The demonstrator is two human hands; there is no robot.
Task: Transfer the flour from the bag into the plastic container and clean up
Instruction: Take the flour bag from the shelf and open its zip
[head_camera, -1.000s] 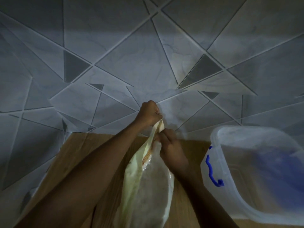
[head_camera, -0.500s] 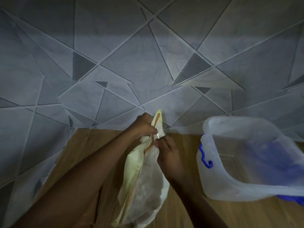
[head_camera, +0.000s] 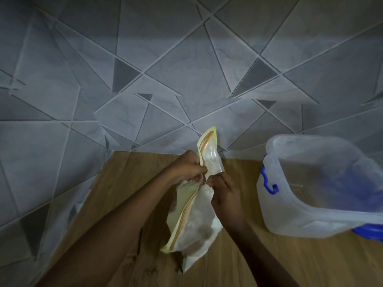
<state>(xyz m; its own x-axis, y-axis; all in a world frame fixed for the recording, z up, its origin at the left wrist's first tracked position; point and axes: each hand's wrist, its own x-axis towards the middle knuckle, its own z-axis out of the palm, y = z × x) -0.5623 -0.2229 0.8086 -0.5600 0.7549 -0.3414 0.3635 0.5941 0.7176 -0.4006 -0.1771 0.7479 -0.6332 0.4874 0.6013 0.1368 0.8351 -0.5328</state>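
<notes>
The bag (head_camera: 194, 206) stands on the worktop (head_camera: 128, 183) near its back edge, its sealed top pointing up toward the wall (head_camera: 165, 59). The left hand (head_camera: 186, 168) pinches 1 side of the seal, the right hand (head_camera: 226, 193) the other, fingertips nearly touching. The step looks like opening the seal: pull both sides apart evenly, keeping the bag upright so no flour puffs out. The tub (head_camera: 310, 204) sits open just right, near enough for pouring.
</notes>
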